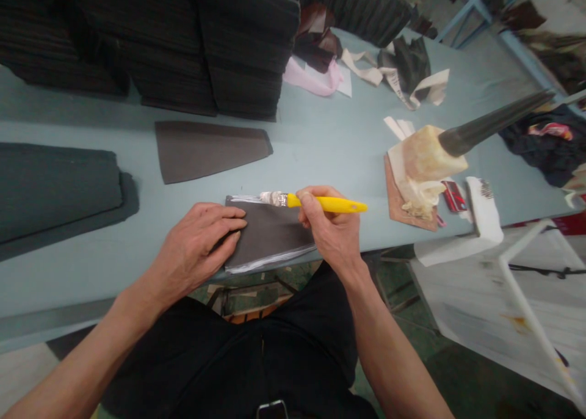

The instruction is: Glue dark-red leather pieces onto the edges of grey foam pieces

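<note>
My right hand is closed around the yellow handle of a paintbrush. Its bristles, coated in white, touch the far edge of a dark grey fabric-like panel at the table's near edge. White, glue-like streaks run along the panel's far edge and its near edge. My left hand lies flat over the panel's left end, fingers stretched out and pressing on it. A second dark grey panel of similar tapered shape lies farther back on the table, apart from both hands.
Tall stacks of dark pieces stand at the back left, and a dark green-grey stack at the left. To the right, a yellowish block with a black tapered rod sits on a brown board. Fabric scraps lie behind.
</note>
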A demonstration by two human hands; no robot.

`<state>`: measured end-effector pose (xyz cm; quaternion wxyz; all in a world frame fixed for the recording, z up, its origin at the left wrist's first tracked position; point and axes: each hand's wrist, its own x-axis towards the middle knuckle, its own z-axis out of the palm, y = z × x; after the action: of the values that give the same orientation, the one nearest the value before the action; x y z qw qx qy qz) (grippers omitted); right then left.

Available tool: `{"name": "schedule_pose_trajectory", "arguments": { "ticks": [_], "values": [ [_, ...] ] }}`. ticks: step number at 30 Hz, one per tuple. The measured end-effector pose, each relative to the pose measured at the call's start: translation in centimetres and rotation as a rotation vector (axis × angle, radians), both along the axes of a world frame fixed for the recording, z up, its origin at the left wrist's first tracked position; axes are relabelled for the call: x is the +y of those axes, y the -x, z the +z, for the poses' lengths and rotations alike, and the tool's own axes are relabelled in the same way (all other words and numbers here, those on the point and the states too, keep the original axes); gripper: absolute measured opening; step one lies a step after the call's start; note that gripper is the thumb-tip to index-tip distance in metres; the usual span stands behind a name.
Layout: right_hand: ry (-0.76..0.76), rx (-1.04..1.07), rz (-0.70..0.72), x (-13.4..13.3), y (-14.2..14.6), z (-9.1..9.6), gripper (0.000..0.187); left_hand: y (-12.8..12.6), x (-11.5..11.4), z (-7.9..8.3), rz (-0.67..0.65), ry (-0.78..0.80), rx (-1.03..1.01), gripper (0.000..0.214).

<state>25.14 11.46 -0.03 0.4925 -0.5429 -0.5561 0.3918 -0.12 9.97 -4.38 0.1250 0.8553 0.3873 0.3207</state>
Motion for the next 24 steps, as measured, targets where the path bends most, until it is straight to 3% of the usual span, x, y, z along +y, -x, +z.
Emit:
{"name": "schedule_pose_trajectory", "arguments": {
  "ticks": [5,12,19,24],
  "values": [
    [0.047,-0.047,0.040,0.3,0.6,-0.4,0.027,0.0,-0.1,-0.1,0.003,-0.014,0.011,0.020],
    [0.016,-0.118,-0.086,0.2,-0.3,-0.4,0.027,0.1,-0.1,-0.4,0.017,0.053,-0.023,0.021],
    [0.050,-0.086,0.013,0.4,0.9,-0.7,0.027,0.1,-0.1,-0.3,0.028,0.048,0.005,0.022],
    [0.042,-0.139,-0.057,0.2,-0.3,-0.3,0.027,0.1,-0.1,-0.4,0.015,0.036,-0.019,0.021]
  ]
}}
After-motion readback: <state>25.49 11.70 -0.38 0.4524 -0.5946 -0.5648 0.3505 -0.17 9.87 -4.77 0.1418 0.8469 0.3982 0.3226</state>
